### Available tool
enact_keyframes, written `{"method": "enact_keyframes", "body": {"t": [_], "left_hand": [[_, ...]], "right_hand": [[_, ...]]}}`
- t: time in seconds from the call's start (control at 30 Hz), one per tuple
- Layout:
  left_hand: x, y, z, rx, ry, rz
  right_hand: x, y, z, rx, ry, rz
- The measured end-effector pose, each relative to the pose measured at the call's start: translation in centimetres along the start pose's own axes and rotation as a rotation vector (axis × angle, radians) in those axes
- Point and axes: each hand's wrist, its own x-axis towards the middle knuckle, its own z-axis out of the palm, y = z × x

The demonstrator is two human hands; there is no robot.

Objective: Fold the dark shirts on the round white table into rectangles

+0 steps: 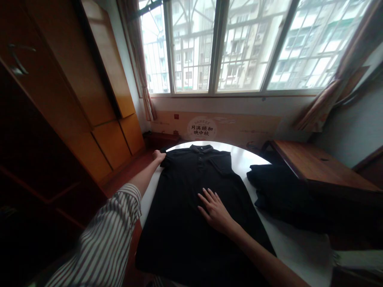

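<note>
A black polo shirt (191, 223) lies spread front side up, its buttoned collar toward the window and its hem toward me. My left hand (159, 156) is closed on the shirt's left-hand sleeve at the table's edge. Flat on the middle of the shirt front rests my right hand (214, 210), fingers stretched out and slightly apart. The sleeve on the right side appears folded in over the shirt body. Under the shirt is a round white table (249, 154).
A heap of dark clothing (278, 187) lies on the table's right side, beside a brown wooden desk (323, 163). Wooden cabinets (110, 139) stand along the left wall. Beyond the table are a printed banner (230, 123) and a wide window (239, 52) between curtains.
</note>
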Motion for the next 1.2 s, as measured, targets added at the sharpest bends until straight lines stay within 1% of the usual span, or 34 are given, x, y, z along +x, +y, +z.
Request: {"method": "enact_keyframes", "body": {"t": [0.07,0.13,0.2,0.27,0.4,0.47,0.57,0.63,0.7,0.8,0.93,1.07,1.2], "left_hand": [[0.3,1.3,-0.1,0.053,0.032,0.071],[0.0,2.6,0.4,0.102,0.023,0.177],[-0.7,3.8,1.6,0.146,-0.043,0.268],[-1.8,4.7,3.2,0.189,-0.131,0.319],[-3.6,5.2,5.7,0.246,-0.268,0.346],[-3.8,5.1,6.2,0.244,-0.314,0.349],[-3.2,5.0,6.2,0.199,-0.35,0.346],[-2.3,4.7,6.0,0.155,-0.327,0.322],[-1.2,4.2,5.8,0.113,-0.269,0.263],[0.7,3.0,5.6,0.056,-0.193,0.12],[2.5,1.4,6.1,-0.047,-0.169,-0.044],[3.8,1.2,7.3,-0.155,-0.129,-0.124],[5.0,1.2,7.8,-0.228,-0.073,-0.155]], "right_hand": [[0.0,-0.1,-0.2,0.006,-0.004,0.0],[0.0,-0.2,-0.3,0.003,-0.008,0.001],[0.0,-0.3,-0.4,-0.008,-0.013,-0.001],[0.0,-0.3,-0.4,-0.019,-0.014,-0.004],[-0.1,-0.3,-0.4,-0.014,-0.005,-0.014],[-0.1,-0.3,-0.4,-0.006,-0.008,-0.013],[-0.2,-0.4,-0.5,-0.001,-0.014,-0.003],[-0.2,-0.5,-0.6,-0.002,-0.019,0.002],[-0.2,-0.6,-0.7,-0.006,-0.029,0.003],[-0.2,-0.8,-1.0,-0.009,-0.04,0.006],[-0.3,-1.0,-1.2,0.007,-0.041,0.015],[-0.4,-1.0,-1.3,0.025,-0.054,0.023],[-0.4,-1.0,-1.5,0.042,-0.067,0.026]]}}
